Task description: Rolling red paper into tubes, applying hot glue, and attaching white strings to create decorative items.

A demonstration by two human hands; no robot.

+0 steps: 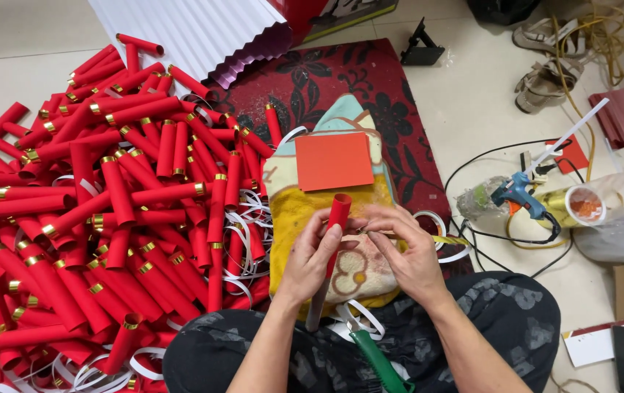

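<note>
— So, hands?
— Left hand clamped round red paper tube, upright over lap cushion. Right hand pinched on gold strip beside it.
— Surroundings?
— Finished tubes heaped on floor, left.

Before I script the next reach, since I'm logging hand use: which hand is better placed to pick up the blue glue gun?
Probably the right hand: the blue glue gun lies on its side, while the left hand grips the red tube.

Head camera looks steeply down, close above lap.
</note>
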